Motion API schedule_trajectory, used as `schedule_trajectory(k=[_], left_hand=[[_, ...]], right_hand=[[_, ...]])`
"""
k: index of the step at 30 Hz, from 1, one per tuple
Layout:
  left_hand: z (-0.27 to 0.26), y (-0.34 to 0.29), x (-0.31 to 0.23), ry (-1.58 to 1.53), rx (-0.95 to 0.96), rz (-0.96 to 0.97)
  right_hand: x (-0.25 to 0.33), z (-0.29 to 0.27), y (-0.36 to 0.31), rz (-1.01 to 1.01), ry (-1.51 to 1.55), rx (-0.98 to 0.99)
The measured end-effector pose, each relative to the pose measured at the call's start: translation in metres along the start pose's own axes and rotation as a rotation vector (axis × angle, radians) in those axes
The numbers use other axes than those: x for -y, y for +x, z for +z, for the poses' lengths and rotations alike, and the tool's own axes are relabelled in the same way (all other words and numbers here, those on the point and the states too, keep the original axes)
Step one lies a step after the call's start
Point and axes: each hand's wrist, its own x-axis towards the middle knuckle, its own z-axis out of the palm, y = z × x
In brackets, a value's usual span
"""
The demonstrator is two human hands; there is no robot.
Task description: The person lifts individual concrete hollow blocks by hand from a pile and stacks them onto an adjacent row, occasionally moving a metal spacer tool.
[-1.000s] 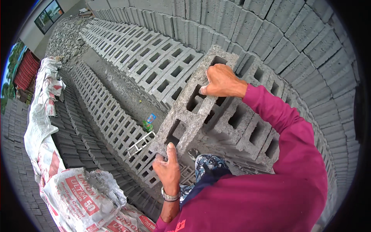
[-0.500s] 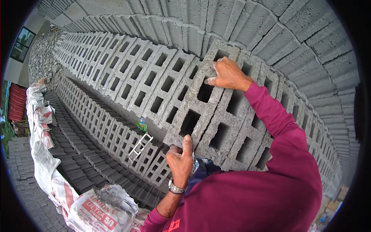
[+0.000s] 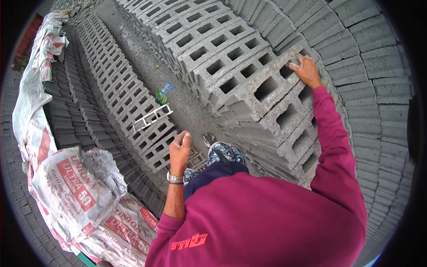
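A grey hollow concrete block (image 3: 258, 106) lies on top of the long stack in front of me, its row of rectangular holes facing up. At its far end my right hand (image 3: 306, 72) grips it, fingertips hooked in at a hole. My left hand (image 3: 180, 147) is off the block, to the left over the gap between the stacks. Its fingers are curled in with the thumb pointing up, and nothing shows in it. A watch (image 3: 175, 178) circles the left wrist. More hollow blocks (image 3: 284, 127) stand pressed against the gripped one.
A lower block row (image 3: 116, 84) runs along the left, with a small white ladder-like frame (image 3: 152, 118) on it. Cement bags (image 3: 73, 196) lie at lower left. Colourful wrappers (image 3: 164, 91) are near the walkway (image 3: 187, 95). A tall block wall (image 3: 356, 62) curves along the right.
My left hand has let go of the block's near end and moved left, its fingers curled. My right hand stays at the far end. The view has shifted, showing more walkway and my legs.
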Motion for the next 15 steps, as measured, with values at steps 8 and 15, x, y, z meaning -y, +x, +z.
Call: schedule_trajectory(k=[8, 15], left_hand=[[-0.222, -0.053, 0.249, 0.103, -0.555, -0.361], [-0.281, -0.087, 0.367, 0.265, -0.582, -0.569]], right_hand=[[0.18, -0.109, -0.025, 0.094, 0.238, -0.252], [0.464, 0.084, -0.199, -0.321, 0.524, 0.203]])
